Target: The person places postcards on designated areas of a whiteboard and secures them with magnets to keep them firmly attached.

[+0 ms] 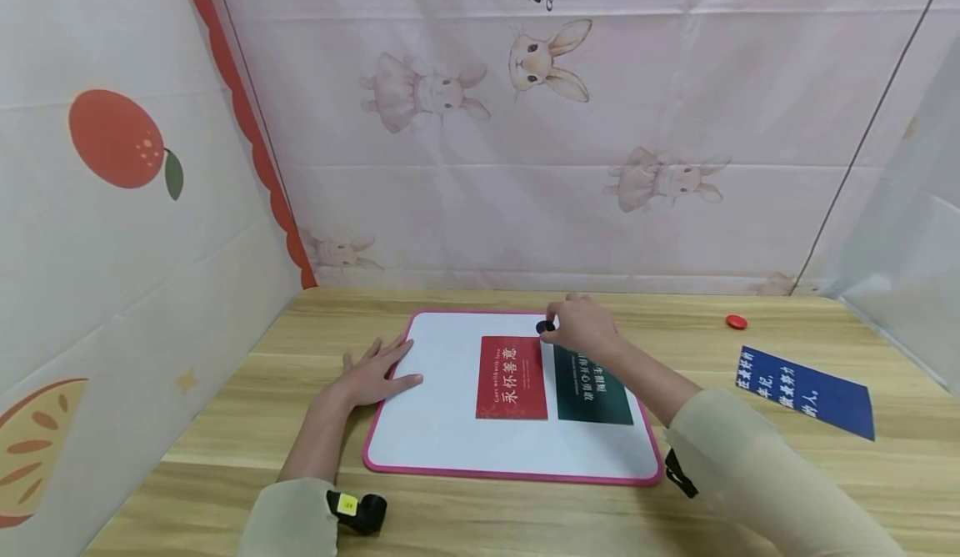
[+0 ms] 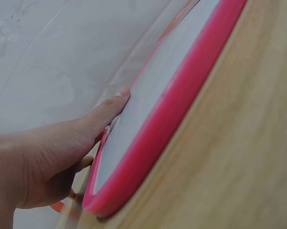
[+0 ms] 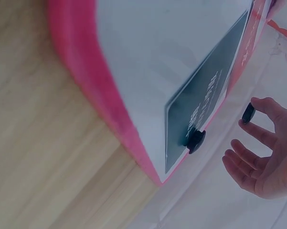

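A whiteboard (image 1: 442, 449) with a pink rim lies flat on the table. My left hand (image 1: 371, 378) rests on its left edge, fingers spread; in the left wrist view the thumb (image 2: 115, 102) touches the white surface. Between thumb and index finger, my right hand (image 1: 588, 326) pinches a small black round magnet (image 3: 248, 113), held apart from the board near its far edge. On the board lie a red card (image 1: 512, 403) and, to its right, a dark green card (image 1: 596, 407), partly covered by my right hand. A second black magnet (image 3: 196, 141) sits on the green card's end.
Right of the board lies a blue card (image 1: 806, 393) with white writing. Behind it is a red round piece (image 1: 737, 322), apparently another magnet. Printed cloth walls (image 1: 450, 207) enclose the wooden table (image 1: 555, 524) at the back and sides.
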A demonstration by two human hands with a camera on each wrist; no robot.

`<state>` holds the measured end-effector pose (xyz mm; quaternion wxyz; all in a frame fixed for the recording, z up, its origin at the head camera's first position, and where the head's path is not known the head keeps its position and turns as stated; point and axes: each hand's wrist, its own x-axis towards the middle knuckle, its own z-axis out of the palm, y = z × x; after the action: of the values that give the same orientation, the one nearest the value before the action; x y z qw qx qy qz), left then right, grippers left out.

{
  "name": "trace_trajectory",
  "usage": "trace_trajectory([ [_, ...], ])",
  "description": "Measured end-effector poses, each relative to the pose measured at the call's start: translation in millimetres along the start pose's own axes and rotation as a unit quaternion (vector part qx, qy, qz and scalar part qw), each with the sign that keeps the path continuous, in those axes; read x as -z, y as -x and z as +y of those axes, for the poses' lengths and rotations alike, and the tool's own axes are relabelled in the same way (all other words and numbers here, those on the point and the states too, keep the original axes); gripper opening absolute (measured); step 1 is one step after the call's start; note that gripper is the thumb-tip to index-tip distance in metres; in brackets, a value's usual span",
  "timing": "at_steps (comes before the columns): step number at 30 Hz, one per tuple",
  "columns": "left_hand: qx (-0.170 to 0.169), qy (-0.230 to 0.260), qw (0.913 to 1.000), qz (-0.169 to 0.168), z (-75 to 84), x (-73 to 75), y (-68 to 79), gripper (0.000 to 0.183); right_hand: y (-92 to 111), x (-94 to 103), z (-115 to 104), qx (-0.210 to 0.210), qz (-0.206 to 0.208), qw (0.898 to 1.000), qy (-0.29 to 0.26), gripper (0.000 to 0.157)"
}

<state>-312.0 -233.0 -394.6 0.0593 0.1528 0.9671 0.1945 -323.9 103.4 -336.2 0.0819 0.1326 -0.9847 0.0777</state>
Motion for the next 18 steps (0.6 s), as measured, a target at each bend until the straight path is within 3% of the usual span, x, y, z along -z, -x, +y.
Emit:
trace_trajectory([
  [18, -0.001, -0.003, 1.0000, 0.000, -1.3, 0.0, 0.0, 0.080, -9, -6.6, -17, 0.013, -0.007, 1.000, 0.010, 0.034],
])
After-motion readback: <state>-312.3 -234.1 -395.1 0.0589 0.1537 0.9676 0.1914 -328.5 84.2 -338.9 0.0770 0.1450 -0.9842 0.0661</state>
